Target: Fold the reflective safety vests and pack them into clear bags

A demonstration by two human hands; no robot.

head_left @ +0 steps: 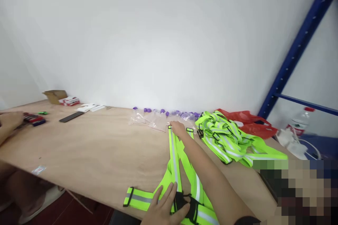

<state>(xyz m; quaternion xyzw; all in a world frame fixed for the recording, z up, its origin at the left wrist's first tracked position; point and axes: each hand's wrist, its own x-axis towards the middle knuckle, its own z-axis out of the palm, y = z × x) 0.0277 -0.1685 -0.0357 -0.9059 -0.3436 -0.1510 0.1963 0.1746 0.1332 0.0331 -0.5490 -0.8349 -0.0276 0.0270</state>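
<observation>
A neon-green reflective vest made of elastic straps with silver stripes lies spread on the table in front of me. My left hand rests on its waist belt, fingers spread, touching the black buckle area. Reaching up to the far end of a shoulder strap, my right hand has its fingers closed there, next to a small black slider buckle. A second strap end with a black slider lies just right of that hand. On the left, the belt's end has a black slider.
A heap of green reflective straps lies at right, before a red plastic bag. Clear bags and purple pieces line the wall. A co-worker's hand is far left. A blue rack post stands right.
</observation>
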